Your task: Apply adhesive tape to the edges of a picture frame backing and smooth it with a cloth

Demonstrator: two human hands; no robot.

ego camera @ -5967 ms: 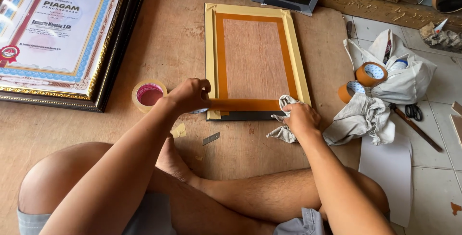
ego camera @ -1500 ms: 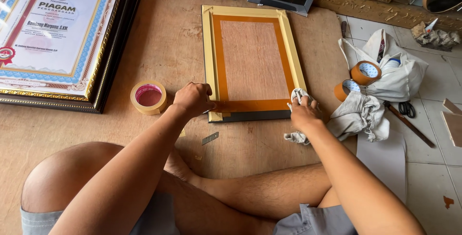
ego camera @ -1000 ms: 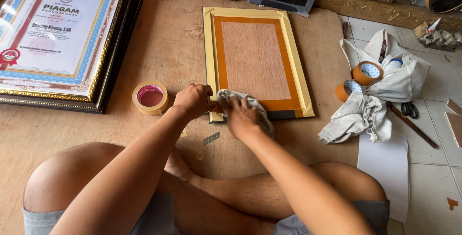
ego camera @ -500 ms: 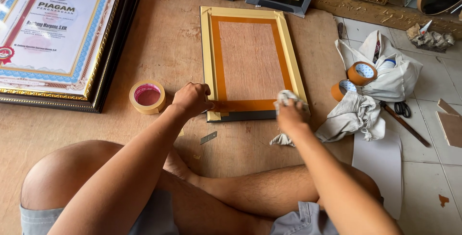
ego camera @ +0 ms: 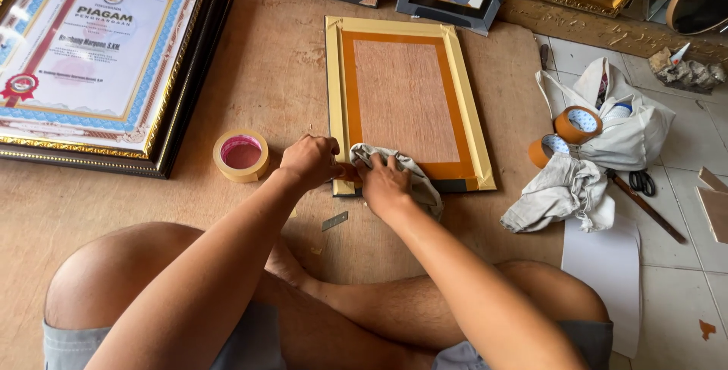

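- A framed certificate (ego camera: pixel 95 59) in a gilt and black moulding lies face up at the far left of the brown work board (ego camera: pixel 265 59).
- A roll of tan tape (ego camera: pixel 241 155) with a pink-looking core sits on the board, just left of the left hand.
- The left hand (ego camera: pixel 309 161), fingers curled into a loose fist, presses on the near-left corner of the frame back (ego camera: pixel 406 101), which lies face down at the board's centre, its edges sealed with yellow and orange tape.
- A small metal blade (ego camera: pixel 334 221) lies on the board just below the two hands.
- The right hand (ego camera: pixel 385 182), fingers spread flat, bears down on a grey cloth (ego camera: pixel 413 177) laid over the frame's near edge, close against the left hand.
- Two rolls of brown tape (ego camera: pixel 576 124), a white cloth bag (ego camera: pixel 633 131) and a crumpled rag (ego camera: pixel 561 195) lie on the tiled floor at right.
- Black-handled scissors (ego camera: pixel 643 182) rest beside the bag.
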